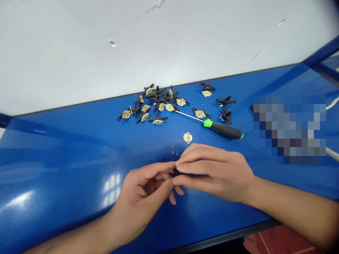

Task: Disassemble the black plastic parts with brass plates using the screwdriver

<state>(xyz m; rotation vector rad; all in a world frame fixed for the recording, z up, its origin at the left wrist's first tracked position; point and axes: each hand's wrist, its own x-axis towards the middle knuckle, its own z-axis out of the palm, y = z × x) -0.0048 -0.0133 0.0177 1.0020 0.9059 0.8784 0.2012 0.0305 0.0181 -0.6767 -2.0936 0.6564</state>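
Two hands, the left hand (148, 197) and the right hand (217, 173), pinch one small black piece (177, 171) between nearly closed fingertips, just above the shiny blue desk (66, 151). Near them lie a flat, round gold disc (188, 137) and a screwdriver (224, 129) with a rough dark handle.

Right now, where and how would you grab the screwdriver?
By the thick dark middle of the screwdriver handle, from above and the right, fingers across it, I'd say. It lies flat, butt pointing right, away from the pile; the thin shaft runs left to the brass-faced parts.
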